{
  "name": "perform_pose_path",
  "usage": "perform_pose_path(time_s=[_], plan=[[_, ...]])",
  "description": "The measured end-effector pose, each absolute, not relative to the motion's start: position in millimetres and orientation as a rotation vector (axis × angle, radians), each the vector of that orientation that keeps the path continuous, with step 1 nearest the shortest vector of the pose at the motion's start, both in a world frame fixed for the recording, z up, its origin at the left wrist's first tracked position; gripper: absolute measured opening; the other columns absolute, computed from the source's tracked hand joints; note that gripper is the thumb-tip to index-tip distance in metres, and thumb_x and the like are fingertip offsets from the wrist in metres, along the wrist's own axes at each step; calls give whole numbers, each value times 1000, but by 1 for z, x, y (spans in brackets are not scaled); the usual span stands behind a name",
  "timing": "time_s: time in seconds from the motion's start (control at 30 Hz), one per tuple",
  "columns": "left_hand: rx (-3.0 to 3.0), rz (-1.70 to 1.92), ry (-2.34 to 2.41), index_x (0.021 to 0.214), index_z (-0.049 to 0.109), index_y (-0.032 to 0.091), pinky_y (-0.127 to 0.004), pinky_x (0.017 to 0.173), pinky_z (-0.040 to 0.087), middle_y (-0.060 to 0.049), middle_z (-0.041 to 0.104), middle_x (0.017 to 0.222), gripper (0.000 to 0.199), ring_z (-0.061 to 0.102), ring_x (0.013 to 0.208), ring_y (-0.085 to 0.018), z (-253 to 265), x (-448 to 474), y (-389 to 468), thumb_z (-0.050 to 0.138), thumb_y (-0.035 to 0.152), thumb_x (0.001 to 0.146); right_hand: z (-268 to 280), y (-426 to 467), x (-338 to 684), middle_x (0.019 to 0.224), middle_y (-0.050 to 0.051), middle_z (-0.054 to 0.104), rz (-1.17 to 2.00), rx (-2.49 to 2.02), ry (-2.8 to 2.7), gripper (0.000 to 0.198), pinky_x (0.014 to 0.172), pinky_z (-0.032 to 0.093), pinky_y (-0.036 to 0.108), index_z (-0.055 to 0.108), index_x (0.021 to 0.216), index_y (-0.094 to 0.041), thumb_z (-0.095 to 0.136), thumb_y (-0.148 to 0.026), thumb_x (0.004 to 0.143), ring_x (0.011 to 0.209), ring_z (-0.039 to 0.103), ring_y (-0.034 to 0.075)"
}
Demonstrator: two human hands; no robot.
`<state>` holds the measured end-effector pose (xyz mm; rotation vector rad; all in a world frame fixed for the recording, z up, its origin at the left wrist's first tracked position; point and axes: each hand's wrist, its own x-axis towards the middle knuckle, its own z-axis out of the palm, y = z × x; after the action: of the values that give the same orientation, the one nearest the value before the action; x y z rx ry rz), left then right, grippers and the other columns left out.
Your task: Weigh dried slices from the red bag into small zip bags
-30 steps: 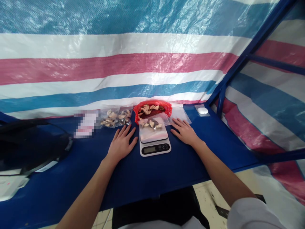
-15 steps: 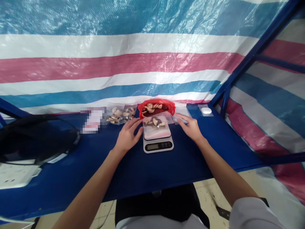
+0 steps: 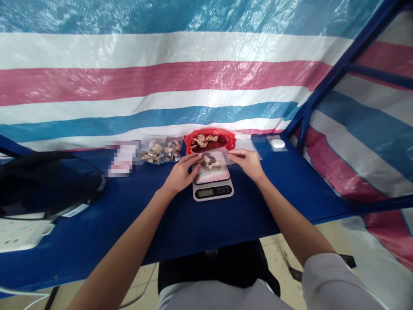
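Slipping from either hand, the clear bag (image 3: 223, 154) over the kitchen scale (image 3: 213, 192) could spill if unsealed. Fingers of the left hand (image 3: 180, 173) touch its left end, grip unclear; those of the right hand (image 3: 249, 163) pinch its right edge. Smaller bags (image 3: 148, 146) at left, the open red bag (image 3: 189, 144) behind and the clear one contain mushroom-like slices (image 3: 203, 140).

Striped plastic sheeting (image 3: 161, 82) behind blue tabletop (image 3: 200, 228); blue frame (image 3: 345, 69); pale floor (image 3: 275, 252).

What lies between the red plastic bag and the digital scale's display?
Head view: the weighing platform, with a clear plastic bag of mushroom-like pieces over it.
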<state>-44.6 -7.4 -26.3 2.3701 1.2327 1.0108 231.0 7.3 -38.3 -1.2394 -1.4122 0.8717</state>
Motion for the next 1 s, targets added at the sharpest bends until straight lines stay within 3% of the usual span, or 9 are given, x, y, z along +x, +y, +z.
perform_pose_path(time_s=[0.1, 0.47, 0.83, 1.0], plan=[[2373, 1025, 1226, 128, 69, 19, -45, 114, 48, -12, 67, 135, 40, 63, 125, -26, -27, -45, -7, 51, 40, 99, -39, 7, 233, 90, 4, 80, 900, -1238, -1417, 30, 83, 62, 39, 81, 91, -20, 82, -43, 72, 78, 74, 23], [2375, 964, 1171, 125, 70, 18, -46, 111, 49, -14, 68, 132, 39, 65, 122, -27, -23, -47, -3, 56, 39, 94, -29, 3, 232, 89, 4, 79, 951, -1169, -1436, 31, 79, 63, 36, 80, 89, -19, 82, -44, 70, 75, 73, 20], [1935, 980, 1137, 122, 71, 16, -38, 95, 56, -10, 76, 117, 43, 72, 103, -26, 22, -8, 28, 57, 45, 93, 25, 18, 227, 95, 4, 80, 825, -1013, -1837, 24, 83, 60, 36, 81, 95, -22, 73, -40, 81, 89, 75, 24], [1698, 988, 1050, 119, 75, 17, -38, 92, 54, -9, 76, 114, 44, 69, 101, -25, 36, 6, 41, 63, 48, 90, 50, 27, 225, 92, 2, 80, 744, -962, -2054, 19, 79, 58, 32, 81, 89, -22, 69, -36, 86, 84, 74, 23]])
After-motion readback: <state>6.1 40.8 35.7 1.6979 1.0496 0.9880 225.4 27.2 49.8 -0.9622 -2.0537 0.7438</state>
